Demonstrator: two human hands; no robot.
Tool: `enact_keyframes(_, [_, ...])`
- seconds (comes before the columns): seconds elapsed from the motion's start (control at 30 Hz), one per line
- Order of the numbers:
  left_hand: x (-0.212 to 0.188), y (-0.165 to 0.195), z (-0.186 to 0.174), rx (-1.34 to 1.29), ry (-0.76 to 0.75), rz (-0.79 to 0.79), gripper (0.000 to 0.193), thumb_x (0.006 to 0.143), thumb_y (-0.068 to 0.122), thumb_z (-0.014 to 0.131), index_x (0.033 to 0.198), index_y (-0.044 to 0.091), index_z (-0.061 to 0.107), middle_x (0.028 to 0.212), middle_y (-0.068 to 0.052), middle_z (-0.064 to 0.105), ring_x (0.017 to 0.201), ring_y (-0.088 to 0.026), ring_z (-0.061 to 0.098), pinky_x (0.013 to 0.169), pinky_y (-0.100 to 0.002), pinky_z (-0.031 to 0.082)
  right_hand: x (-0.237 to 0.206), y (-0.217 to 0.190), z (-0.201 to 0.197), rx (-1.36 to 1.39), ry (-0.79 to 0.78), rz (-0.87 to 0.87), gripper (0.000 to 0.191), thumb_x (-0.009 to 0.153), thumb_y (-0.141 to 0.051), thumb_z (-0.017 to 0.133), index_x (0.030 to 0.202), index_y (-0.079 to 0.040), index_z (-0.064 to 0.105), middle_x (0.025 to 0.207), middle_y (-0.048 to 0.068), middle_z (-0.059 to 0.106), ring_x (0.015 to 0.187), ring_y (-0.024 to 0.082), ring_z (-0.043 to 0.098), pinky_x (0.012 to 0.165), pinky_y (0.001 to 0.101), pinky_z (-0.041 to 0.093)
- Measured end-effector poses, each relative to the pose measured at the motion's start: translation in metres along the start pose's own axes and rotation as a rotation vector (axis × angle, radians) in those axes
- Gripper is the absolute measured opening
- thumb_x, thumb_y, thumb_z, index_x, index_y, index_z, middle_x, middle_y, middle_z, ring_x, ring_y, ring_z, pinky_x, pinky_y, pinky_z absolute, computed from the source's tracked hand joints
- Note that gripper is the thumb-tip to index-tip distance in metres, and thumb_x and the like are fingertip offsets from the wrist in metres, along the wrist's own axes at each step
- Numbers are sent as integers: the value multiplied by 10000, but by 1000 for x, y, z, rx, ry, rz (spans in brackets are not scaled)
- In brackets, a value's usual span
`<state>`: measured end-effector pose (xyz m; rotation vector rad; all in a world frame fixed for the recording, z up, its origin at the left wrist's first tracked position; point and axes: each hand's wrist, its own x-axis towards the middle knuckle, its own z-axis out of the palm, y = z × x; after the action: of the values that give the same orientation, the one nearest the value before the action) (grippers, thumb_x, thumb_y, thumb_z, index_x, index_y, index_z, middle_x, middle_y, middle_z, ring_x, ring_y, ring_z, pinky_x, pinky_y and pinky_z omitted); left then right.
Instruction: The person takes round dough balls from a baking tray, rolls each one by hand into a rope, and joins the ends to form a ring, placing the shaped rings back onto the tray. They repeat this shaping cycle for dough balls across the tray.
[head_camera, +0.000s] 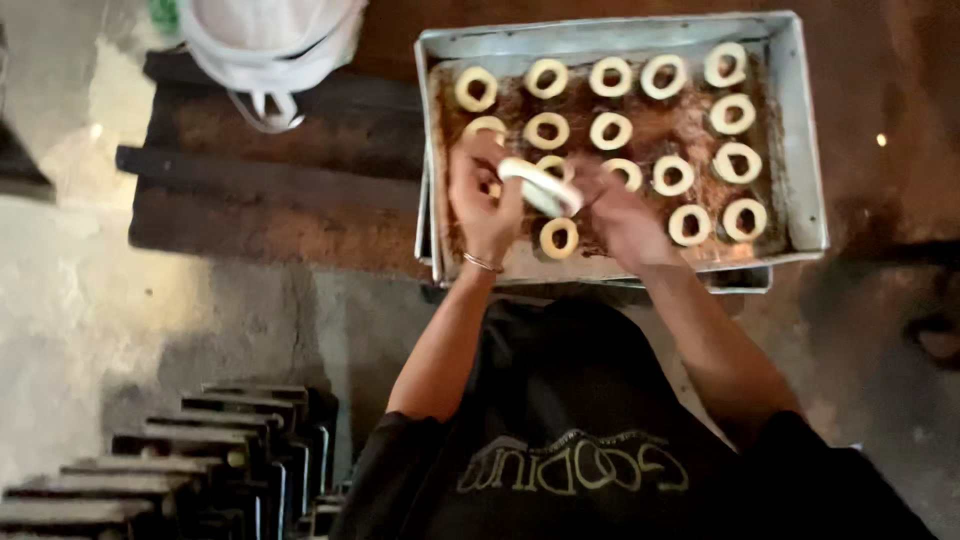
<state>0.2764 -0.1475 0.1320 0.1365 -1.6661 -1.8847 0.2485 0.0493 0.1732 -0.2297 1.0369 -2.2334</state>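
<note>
Both your left hand and right hand hold a dough ring above the baking tray; placing it calls for an empty spot beside the near-row rings.

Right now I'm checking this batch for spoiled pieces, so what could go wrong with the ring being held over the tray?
1. The dough ring is held between the left hand and right hand and looks stretched; it may tear or lose its shape.
2. The gaps between rings on the metal tray are tight; setting it down could squash a neighbouring ring.
3. The tray's near edge seems to overhang the dark bench, so pressing there might tip it.
</note>
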Motion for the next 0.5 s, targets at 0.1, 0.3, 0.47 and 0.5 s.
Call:
enact_keyframes(0.1, [8, -2, 19, 71, -255, 191, 398, 819, -108, 634, 1167, 54, 531, 1286, -141, 593, 982, -174, 591, 821, -293, 495, -6, -16, -19, -464, 185, -185, 548, 970, -56, 608, 1475, -18, 397, 1266, 175, 617, 1130, 218, 659, 978, 342, 537])
enact_keyframes(0.3, [13, -12, 64, 305, -228, 4, 358, 870, -95, 707, 1161, 52, 559, 1011, -87, 601, 836, -178, 527, 757, -292, 479, -25, -42, -48, -274, 135, -253, 422, 944, -27, 547, 1359, 6, 483, 1360, 137, 609, 1087, 223, 666, 868, 338, 547])
enact_keyframes(0.47, [10, -33, 108, 175, -346, 49, 464, 854, -134, 597, 1274, 63, 582, 1059, -77, 660, 927, -206, 635, 815, -301, 505, -47, -67, -85, -851, 530, 19, 706, 983, -239, 612, 1618, -78, 349, 1021, 142, 694, 926, 257, 658, 808, 313, 548])
enact_keyframes(0.5, [10, -38, 117, 115, -263, 61, 442, 891, -138, 579, 1283, 66, 565, 1073, -72, 654, 960, -209, 642, 858, -307, 524, -43, -64, -95, -483, 332, -29, 668, 974, -272, 589, 1572, -46, 395, 1105, 124, 691, 1010, 235, 658, 867, 298, 545])
